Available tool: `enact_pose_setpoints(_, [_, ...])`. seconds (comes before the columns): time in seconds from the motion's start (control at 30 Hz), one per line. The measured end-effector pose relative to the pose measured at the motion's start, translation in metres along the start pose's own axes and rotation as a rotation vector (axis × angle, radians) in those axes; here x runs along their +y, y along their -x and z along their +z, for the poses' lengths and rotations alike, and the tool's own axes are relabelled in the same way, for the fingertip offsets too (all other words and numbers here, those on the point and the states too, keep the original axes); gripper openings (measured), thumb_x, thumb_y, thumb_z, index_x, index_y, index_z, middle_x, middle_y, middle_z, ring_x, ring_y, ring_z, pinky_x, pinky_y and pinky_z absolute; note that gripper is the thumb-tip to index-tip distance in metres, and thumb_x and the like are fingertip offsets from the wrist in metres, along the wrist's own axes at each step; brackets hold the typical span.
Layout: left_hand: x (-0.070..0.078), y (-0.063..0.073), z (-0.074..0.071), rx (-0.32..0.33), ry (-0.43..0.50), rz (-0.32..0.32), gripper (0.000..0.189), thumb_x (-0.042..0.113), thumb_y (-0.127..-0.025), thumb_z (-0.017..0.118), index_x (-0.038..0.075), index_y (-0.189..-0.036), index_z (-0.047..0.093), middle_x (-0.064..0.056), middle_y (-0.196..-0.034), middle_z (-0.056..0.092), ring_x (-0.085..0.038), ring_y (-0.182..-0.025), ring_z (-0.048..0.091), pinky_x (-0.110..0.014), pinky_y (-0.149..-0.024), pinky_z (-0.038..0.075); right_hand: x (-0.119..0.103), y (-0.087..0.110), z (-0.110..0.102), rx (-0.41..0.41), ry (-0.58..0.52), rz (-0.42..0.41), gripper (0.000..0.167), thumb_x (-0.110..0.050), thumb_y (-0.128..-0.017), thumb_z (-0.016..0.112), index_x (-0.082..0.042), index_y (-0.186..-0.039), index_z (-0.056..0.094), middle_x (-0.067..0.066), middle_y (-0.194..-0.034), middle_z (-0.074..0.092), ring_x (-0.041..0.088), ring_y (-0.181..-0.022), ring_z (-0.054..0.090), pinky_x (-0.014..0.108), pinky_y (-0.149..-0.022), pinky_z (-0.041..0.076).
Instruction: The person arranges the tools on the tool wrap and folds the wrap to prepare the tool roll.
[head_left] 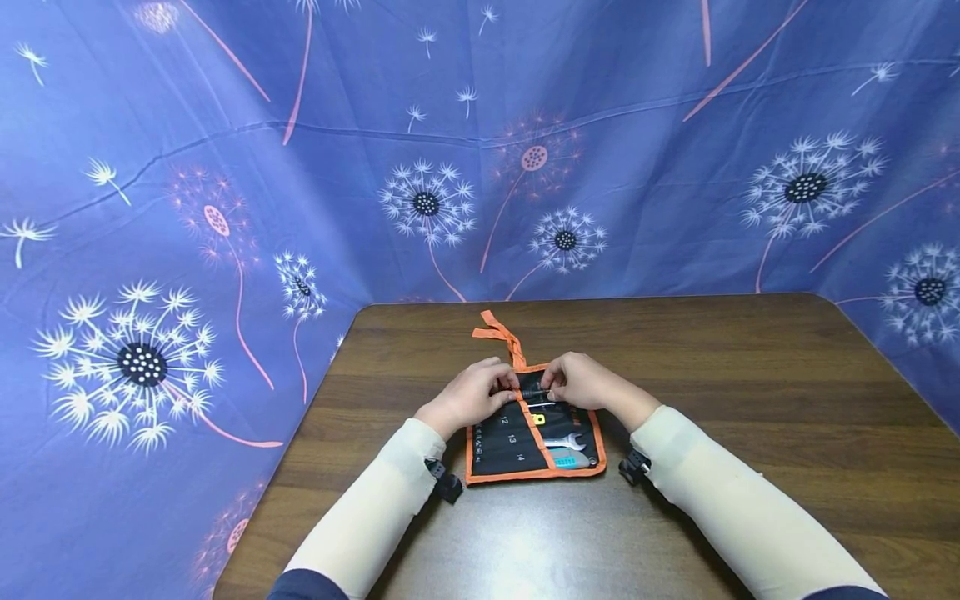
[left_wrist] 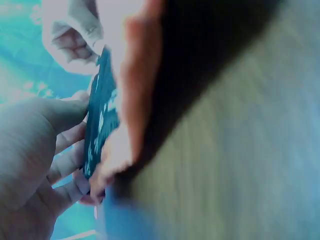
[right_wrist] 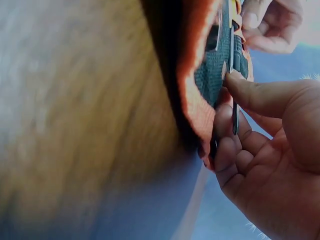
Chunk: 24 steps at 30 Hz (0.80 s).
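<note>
A black tool pouch (head_left: 491, 437) with orange trim lies spread on the table, white numbers printed on its pocket panel. My left hand (head_left: 480, 392) pinches the orange-edged pocket panel near its top, thumb on one face and fingers behind it in the left wrist view. My right hand (head_left: 581, 382) is at the pouch's upper right. In the right wrist view its thumb and fingers pinch a slim dark rod-shaped tool (right_wrist: 235, 117) with a narrow tip, lying along the pouch. An open-end wrench (head_left: 564, 442), a teal-handled tool (head_left: 570, 458) and a small yellow item (head_left: 538, 419) show beside the pocket edge.
Orange tie straps (head_left: 501, 333) stretch from the pouch's top edge toward the back of the brown wooden table (head_left: 712, 358). A blue dandelion-print cloth (head_left: 480, 208) hangs behind the table. Each wrist carries a small black camera (head_left: 447, 483).
</note>
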<state>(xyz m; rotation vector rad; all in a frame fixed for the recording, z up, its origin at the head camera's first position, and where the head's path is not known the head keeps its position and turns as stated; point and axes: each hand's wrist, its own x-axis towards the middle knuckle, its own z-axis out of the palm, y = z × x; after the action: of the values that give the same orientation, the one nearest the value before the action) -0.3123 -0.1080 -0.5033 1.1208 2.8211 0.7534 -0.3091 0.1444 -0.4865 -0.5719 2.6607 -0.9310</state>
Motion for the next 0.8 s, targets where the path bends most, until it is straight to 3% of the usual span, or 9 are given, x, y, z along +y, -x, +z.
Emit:
enact_pose_setpoints(0.2, [-0.003,0.010,-0.005,0.020,-0.008,-0.046,0.015,0.029,-0.098,0.078,0.024,-0.110,0.072,0.009,-0.106,0.062,-0.009,-0.096,0.060,-0.029,-0.086,0.052,0.005,0.003,-0.003,0.014,0.017,-0.013,0.005,-0.008,-0.096,0.077,-0.009,-0.093,0.073,0.000,-0.081,0.064,0.016,-0.070,0.059,0.035,-0.068,0.050])
enact_pose_setpoints(0.47, [-0.004,0.013,-0.003,0.013,-0.008,-0.095,0.021,0.031,-0.098,0.077,0.021,-0.116,0.075,0.009,-0.110,0.066,-0.009,-0.100,0.063,-0.031,-0.091,0.053,0.012,0.005,-0.006,0.021,0.017,-0.021,0.007,-0.009,-0.097,0.076,-0.011,-0.091,0.076,-0.002,-0.082,0.066,0.016,-0.071,0.058,0.034,-0.067,0.049])
enact_pose_setpoints(0.8, [-0.007,0.015,0.000,0.030,0.008,-0.046,0.023,0.029,-0.099,0.076,0.024,-0.121,0.078,0.006,-0.111,0.066,-0.011,-0.100,0.063,-0.031,-0.088,0.053,0.004,-0.001,-0.004,0.052,0.057,-0.041,0.011,-0.007,-0.096,0.077,-0.014,-0.087,0.078,-0.005,-0.079,0.068,0.015,-0.070,0.058,0.036,-0.069,0.050])
